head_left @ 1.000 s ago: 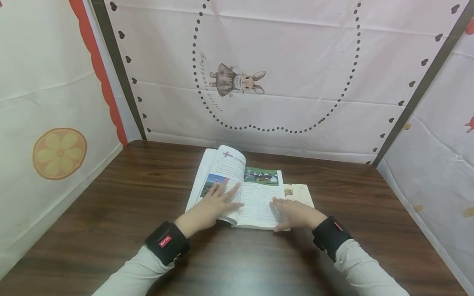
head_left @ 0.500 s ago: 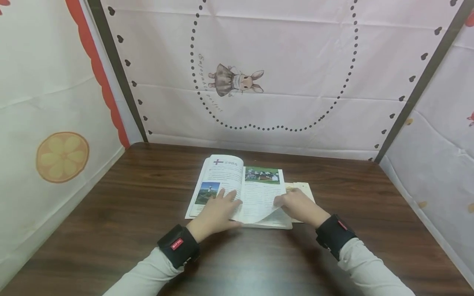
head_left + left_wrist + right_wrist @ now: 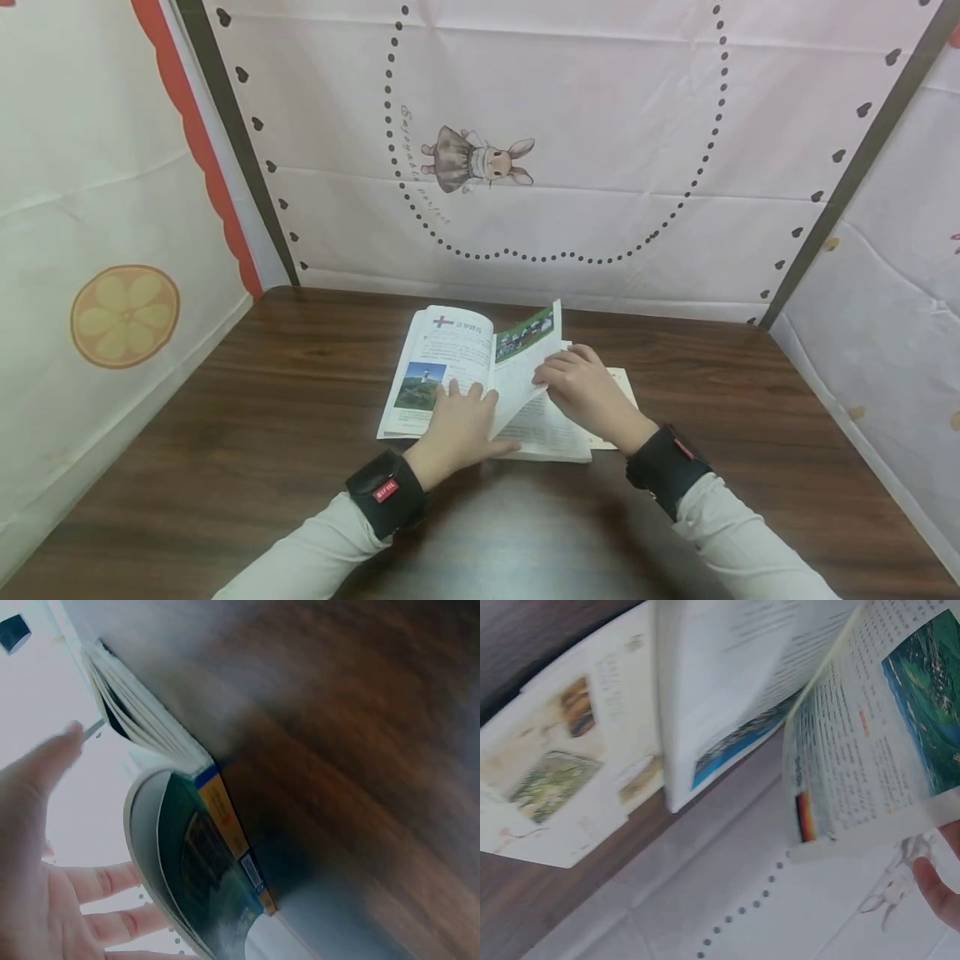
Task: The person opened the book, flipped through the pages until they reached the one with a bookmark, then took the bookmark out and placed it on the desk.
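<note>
An open book (image 3: 454, 333) lies on the table, with text and a lighthouse photo on its left-hand page. My left hand (image 3: 459, 427) rests over the lower middle of it, fingers spread. A page (image 3: 513, 377) with a green photo strip stands lifted from the right side, its outer edge pinched by my right hand (image 3: 587, 392). In the right wrist view the raised page (image 3: 855, 750) shows dense print, and only some fingertips (image 3: 936, 894) appear at its edge. The left wrist view catches the orange spine (image 3: 223, 814) and a dark green cover curving up beside my fingers.
A cream printed piece (image 3: 622, 390) with small pictures sticks out from under the book's right side. The brown wooden table (image 3: 247, 433) extends around the book. White printed cloth (image 3: 600, 125) hangs behind and at both sides.
My right hand has taken the right-hand page by its edge and raised it up and leftward. My left hand has slid slightly right, toward the lower middle of the book.
</note>
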Action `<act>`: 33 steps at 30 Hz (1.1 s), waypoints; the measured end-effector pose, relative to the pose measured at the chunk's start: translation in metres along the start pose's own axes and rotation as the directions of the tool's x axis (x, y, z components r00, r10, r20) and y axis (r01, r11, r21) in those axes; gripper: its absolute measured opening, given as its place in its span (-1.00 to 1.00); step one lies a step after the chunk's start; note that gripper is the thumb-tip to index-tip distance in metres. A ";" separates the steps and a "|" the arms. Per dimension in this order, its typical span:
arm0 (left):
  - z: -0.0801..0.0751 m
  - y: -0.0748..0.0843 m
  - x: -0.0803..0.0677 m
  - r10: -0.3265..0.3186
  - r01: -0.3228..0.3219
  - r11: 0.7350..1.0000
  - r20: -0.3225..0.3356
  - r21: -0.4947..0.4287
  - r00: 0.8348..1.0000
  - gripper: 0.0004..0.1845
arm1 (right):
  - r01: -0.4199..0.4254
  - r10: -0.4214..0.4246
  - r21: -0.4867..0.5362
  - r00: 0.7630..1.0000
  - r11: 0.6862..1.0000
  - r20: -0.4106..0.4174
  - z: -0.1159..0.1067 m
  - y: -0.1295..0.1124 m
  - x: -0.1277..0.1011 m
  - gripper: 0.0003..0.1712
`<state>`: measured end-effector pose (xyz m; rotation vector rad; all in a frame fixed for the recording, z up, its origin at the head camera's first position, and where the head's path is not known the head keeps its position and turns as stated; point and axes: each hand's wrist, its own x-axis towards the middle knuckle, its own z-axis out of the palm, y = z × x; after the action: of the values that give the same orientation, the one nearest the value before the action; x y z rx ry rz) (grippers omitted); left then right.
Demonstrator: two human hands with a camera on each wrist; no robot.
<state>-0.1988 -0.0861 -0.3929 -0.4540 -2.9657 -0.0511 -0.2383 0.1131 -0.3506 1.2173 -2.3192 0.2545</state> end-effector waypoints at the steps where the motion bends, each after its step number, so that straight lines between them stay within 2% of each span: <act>1: 0.000 0.001 0.000 -0.003 0.003 1.000 -0.019 0.013 1.000 -0.25 | 0.017 -0.017 -0.004 1.000 1.000 -0.021 -0.001 -0.002 0.002 -0.76; 5: 0.003 0.006 0.001 -0.007 0.010 0.999 -0.068 0.040 0.998 -0.45 | 0.055 -0.056 -0.016 0.995 0.998 -0.088 -0.003 -0.006 0.006 -0.75; 10: 0.005 0.006 -0.001 -0.023 0.024 1.000 -0.081 0.015 0.996 -0.52 | 0.046 -0.046 -0.006 0.993 0.999 -0.108 -0.003 -0.008 0.006 -0.76; 13: 0.004 0.006 -0.003 -0.050 0.047 0.998 -0.071 -0.051 0.996 -0.54 | 0.034 -0.033 0.007 0.991 0.999 -0.129 -0.003 -0.008 0.005 -0.77; 16: 0.003 0.003 -0.003 -0.081 0.071 0.989 -0.073 -0.131 0.994 -0.56 | 0.023 -0.015 0.036 0.980 0.999 -0.199 -0.005 -0.005 0.004 -0.79; 18: 0.000 -0.001 -0.004 -0.116 0.094 0.977 -0.107 -0.192 0.987 -0.66 | 0.017 -0.001 0.063 0.970 0.998 -0.244 -0.006 -0.003 0.004 -0.80; 20: -0.004 -0.005 -0.005 -0.166 0.123 0.951 -0.134 -0.283 0.977 -0.80 | 0.004 0.018 0.087 0.968 0.996 -0.251 -0.007 0.000 0.003 -0.81; 22: -0.010 -0.011 -0.006 -0.227 0.152 0.909 -0.155 -0.387 0.962 -0.81 | -0.026 0.048 0.110 0.978 0.994 -0.201 -0.007 0.003 0.001 -0.81; 23: -0.013 -0.014 -0.006 -0.248 0.158 0.888 -0.159 -0.431 0.956 -0.78 | -0.049 0.067 0.121 0.986 0.991 -0.151 -0.007 0.004 -0.001 -0.81; 25: -0.019 -0.023 -0.006 -0.294 0.174 0.834 -0.155 -0.523 0.943 -0.73 | -0.110 0.112 0.123 0.994 0.986 -0.008 -0.004 0.007 -0.006 -0.83; 26: -0.022 -0.027 -0.006 -0.317 0.180 0.810 -0.157 -0.558 0.935 -0.66 | -0.144 0.135 0.120 0.988 0.982 0.079 -0.003 0.008 -0.009 -0.84; 28: -0.027 -0.036 -0.007 -0.346 0.171 0.772 -0.179 -0.612 0.921 -0.45 | -0.202 0.170 0.101 0.951 0.974 0.257 0.001 0.010 -0.016 -0.82; 30: -0.029 -0.043 -0.008 -0.372 0.166 0.756 -0.206 -0.633 0.905 -0.30 | -0.248 0.194 0.082 0.892 0.965 0.409 0.004 0.012 -0.022 -0.69; 31: -0.030 -0.047 -0.009 -0.371 0.164 0.764 -0.218 -0.624 0.903 -0.27 | -0.266 0.201 0.078 0.861 0.961 0.467 0.006 0.012 -0.025 -0.60; 33: -0.029 -0.052 -0.011 -0.338 0.140 0.812 -0.262 -0.566 0.904 -0.26 | -0.298 0.207 0.083 0.811 0.951 0.547 0.008 0.013 -0.030 -0.41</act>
<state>-0.2001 -0.1402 -0.3664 -0.0886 -2.5861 -0.9135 -0.2373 0.1396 -0.3718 1.1575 -3.0123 0.2224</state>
